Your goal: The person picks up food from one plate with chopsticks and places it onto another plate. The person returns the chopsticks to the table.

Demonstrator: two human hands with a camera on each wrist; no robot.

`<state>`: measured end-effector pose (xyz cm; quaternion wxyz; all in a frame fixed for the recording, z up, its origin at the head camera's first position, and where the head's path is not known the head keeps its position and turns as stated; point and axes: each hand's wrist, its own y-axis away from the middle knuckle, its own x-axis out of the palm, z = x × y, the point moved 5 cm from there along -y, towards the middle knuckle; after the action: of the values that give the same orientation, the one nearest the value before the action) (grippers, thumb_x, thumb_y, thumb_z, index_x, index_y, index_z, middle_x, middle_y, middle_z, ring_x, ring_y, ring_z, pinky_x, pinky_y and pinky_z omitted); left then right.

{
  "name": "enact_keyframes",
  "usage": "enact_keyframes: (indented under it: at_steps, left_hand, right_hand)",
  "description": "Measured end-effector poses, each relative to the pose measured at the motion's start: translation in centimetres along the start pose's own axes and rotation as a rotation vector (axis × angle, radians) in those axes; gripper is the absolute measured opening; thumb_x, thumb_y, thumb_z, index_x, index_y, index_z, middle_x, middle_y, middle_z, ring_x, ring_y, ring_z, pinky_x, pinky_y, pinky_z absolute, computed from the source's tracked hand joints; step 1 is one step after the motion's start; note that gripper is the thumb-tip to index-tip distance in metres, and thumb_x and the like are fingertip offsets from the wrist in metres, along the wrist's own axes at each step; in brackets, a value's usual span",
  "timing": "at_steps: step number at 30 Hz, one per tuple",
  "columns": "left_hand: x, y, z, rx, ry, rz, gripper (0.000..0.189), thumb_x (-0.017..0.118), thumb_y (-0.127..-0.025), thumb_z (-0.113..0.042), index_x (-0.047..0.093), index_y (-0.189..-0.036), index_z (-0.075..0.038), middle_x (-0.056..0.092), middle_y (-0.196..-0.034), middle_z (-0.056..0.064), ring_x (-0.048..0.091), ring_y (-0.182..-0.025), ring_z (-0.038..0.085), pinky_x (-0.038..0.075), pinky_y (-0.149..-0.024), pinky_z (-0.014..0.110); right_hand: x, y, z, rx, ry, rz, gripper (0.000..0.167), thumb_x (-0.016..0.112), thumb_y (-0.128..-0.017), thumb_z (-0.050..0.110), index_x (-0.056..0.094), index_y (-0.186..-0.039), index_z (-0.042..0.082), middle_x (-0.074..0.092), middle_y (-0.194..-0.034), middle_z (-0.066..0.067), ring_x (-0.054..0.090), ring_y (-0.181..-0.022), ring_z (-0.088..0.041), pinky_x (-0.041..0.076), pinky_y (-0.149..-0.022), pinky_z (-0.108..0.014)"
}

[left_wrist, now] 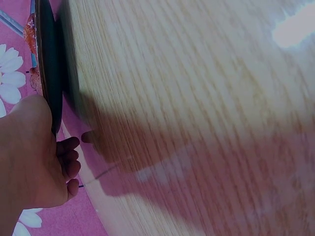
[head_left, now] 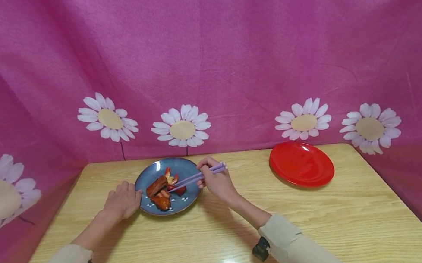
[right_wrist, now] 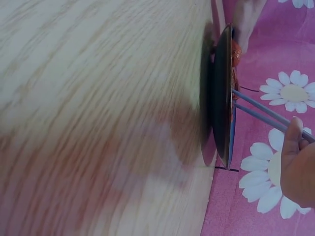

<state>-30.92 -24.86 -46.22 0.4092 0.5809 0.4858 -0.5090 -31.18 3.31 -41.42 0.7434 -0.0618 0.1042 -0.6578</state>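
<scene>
A round blue plate (head_left: 189,166) holds several pieces of food. They include a long brown glazed piece (head_left: 157,185), an orange-brown piece like a chicken wing (head_left: 161,203), a shrimp-like piece (head_left: 171,178) and a dark red chunk (head_left: 180,191). At the plate's left edge, my left hand (head_left: 123,200) grips the rim; in the left wrist view the thumb lies over it and the fingers curl underneath. My right hand (head_left: 219,185) holds a pair of lilac chopsticks (head_left: 189,180) from the right. Their tips reach in among the food; whether they pinch a piece, I cannot tell.
A red plate (head_left: 301,164) stands at the back right of the light wooden table (head_left: 193,246). Pink cloth (head_left: 226,60) with printed white daisies hangs behind and at both sides. Dark wrist devices (head_left: 261,249) sit by both sleeves.
</scene>
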Motion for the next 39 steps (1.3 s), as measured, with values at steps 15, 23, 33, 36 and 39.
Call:
enact_keyframes:
  at_steps: [15, 23, 33, 36, 39]
  left_hand:
    - [-0.1, -0.1, -0.2, -0.002, 0.001, -0.005, 0.038, 0.040, -0.104, -0.025, 0.052, -0.103, 0.011, 0.045, -0.093, 0.017, 0.048, -0.091, 0.036, 0.041, -0.075, 0.051]
    - [-0.2, 0.0, -0.2, 0.010, -0.005, -0.011, 0.039, 0.040, -0.104, -0.024, 0.052, -0.103, 0.013, 0.045, -0.092, 0.017, 0.048, -0.089, 0.036, 0.042, -0.074, 0.051]
    - [-0.4, 0.0, -0.4, 0.008, 0.002, -0.001, 0.040, 0.039, -0.104, -0.025, 0.052, -0.103, 0.012, 0.044, -0.092, 0.017, 0.047, -0.089, 0.036, 0.040, -0.073, 0.049]
    - [-0.4, 0.1, -0.4, 0.010, 0.000, 0.001, 0.040, 0.039, -0.105, -0.025, 0.051, -0.103, 0.013, 0.044, -0.092, 0.017, 0.047, -0.090, 0.036, 0.041, -0.074, 0.049]
    - [-0.4, 0.1, -0.4, 0.010, -0.002, 0.006, 0.040, 0.038, -0.105, -0.025, 0.051, -0.103, 0.013, 0.044, -0.092, 0.017, 0.047, -0.089, 0.035, 0.041, -0.074, 0.049]
  right_hand:
    - [-1.6, 0.2, 0.4, -0.035, -0.081, -0.082, 0.021, 0.040, -0.095, -0.001, 0.060, -0.090, -0.006, 0.061, -0.069, -0.022, 0.060, -0.055, -0.016, 0.055, -0.053, -0.031]
    - [-3.0, 0.6, 0.7, -0.055, -0.086, -0.131, 0.022, 0.040, -0.095, 0.000, 0.060, -0.086, -0.005, 0.061, -0.072, -0.025, 0.061, -0.054, -0.013, 0.054, -0.052, -0.025]
    - [-4.7, 0.5, 0.9, -0.062, -0.090, -0.201, 0.024, 0.040, -0.096, 0.000, 0.061, -0.087, -0.005, 0.058, -0.076, -0.028, 0.062, -0.054, -0.013, 0.054, -0.052, -0.026]
    - [-5.2, 0.6, 1.0, -0.065, -0.098, -0.220, 0.023, 0.040, -0.096, 0.000, 0.061, -0.086, -0.005, 0.058, -0.076, -0.029, 0.061, -0.053, -0.013, 0.054, -0.052, -0.025]
    - [-5.8, 0.5, 1.2, -0.081, -0.109, -0.238, 0.023, 0.040, -0.095, -0.001, 0.060, -0.085, -0.005, 0.058, -0.073, -0.024, 0.061, -0.052, -0.011, 0.053, -0.051, -0.024]
